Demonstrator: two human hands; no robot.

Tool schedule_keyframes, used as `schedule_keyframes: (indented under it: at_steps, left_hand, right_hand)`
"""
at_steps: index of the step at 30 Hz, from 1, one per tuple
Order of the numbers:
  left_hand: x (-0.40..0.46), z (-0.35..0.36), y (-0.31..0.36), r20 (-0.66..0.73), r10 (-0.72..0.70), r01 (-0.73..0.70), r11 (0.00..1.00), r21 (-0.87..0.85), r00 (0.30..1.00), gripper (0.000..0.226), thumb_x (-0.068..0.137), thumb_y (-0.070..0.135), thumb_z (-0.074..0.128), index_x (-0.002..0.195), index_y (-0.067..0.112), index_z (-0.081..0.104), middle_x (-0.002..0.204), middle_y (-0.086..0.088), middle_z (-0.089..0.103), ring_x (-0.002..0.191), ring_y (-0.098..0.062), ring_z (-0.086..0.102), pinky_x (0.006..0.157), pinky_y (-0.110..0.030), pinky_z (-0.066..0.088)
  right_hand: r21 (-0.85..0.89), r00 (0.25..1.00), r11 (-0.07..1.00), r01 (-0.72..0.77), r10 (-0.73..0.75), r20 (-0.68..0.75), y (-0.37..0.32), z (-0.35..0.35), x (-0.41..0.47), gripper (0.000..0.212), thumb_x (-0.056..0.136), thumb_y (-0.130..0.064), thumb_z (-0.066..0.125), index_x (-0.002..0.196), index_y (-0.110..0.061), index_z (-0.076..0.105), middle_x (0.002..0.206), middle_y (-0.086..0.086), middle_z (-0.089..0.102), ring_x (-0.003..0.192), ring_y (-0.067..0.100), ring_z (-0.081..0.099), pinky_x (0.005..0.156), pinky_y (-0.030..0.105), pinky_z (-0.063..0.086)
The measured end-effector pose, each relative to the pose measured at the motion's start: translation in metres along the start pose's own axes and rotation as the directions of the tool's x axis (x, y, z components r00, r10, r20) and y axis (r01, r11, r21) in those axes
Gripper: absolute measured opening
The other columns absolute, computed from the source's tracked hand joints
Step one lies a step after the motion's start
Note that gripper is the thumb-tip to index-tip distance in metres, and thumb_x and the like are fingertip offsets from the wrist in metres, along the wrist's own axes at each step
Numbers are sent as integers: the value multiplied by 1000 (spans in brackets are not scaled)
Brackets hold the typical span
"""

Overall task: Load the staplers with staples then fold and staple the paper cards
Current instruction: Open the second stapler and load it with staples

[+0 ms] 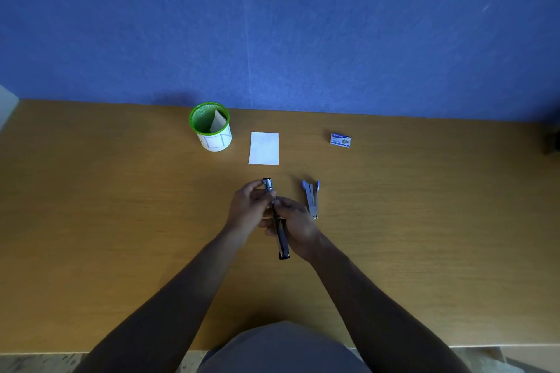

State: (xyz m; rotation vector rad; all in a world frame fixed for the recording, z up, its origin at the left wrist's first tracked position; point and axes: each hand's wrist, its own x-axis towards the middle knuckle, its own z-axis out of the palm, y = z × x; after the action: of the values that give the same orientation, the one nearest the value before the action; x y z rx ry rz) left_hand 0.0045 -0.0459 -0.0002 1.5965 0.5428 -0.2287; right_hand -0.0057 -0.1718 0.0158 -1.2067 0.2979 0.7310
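Loading the black stapler at centre frame.
The left hand pinches the black stapler near its far end while the right hand grips its middle, holding it swung open for staples; the second stapler, paper card and staple box wait beyond.

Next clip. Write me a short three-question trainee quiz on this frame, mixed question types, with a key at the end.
1. True or false: both hands are on the black stapler.
2. Multiple choice: the blue stapler lies
A. inside the green cup
B. on the desk, right of the hands
C. on the white paper card
3. Short answer: which item lies farthest right on the desk?

Key
1. True: the left hand grips its far end, the right hand its middle.
2. B; it lies opened out, untouched.
3. The staple box.
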Motion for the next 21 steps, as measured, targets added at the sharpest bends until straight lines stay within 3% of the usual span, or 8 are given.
schedule_keyframes:
  at_steps: [4,7,10,15,18,21]
  left_hand:
    - [5,-4,-1,-47,52,-51,998,29,998,40,86,19,71,124,18,60,94,1,73,79,-7,69,59,-13,50]
    - [9,-7,-4,-73,51,-52,999,-4,996,40,84,17,73,123,18,62,91,-1,74,81,-14,71,71,-28,57]
    - [11,-7,-5,-64,60,-60,998,-3,996,38,82,15,74,119,21,66,89,0,74,77,-13,70,70,-28,55]
    - [6,-6,-1,-41,92,-92,996,6,995,31,84,12,72,112,23,69,88,2,73,78,-10,69,67,-21,52]
    - [4,-7,-2,29,86,-86,996,-9,996,30,85,11,69,113,22,69,89,1,75,80,-13,71,67,-26,55]
    - [1,-7,-4,79,78,-74,996,-54,994,28,88,7,65,112,20,68,87,3,74,82,-16,71,80,-38,58]
  right_hand:
    - [10,999,999,-43,43,29,-3,0,-3,31,105,-23,46,122,-5,65,117,21,68,97,37,72,65,33,59]
    - [86,998,996,-28,22,64,-9,-2,-7,45,104,-39,44,123,-3,65,104,8,74,100,29,72,84,35,59]
    - [190,996,982,-20,4,85,-9,-2,-9,60,102,-49,37,121,0,65,102,8,73,104,22,69,101,38,52]
    - [262,988,965,9,-49,148,-4,-7,-7,49,103,-41,40,125,-4,63,128,14,65,123,26,60,109,40,45]
    - [71,997,997,35,-40,68,-2,-8,-1,37,104,-26,47,125,1,61,125,21,66,110,30,67,99,38,54]
    - [-122,994,992,41,-52,-93,-2,-7,2,31,99,-31,58,116,-5,63,99,17,71,71,23,67,63,32,58]
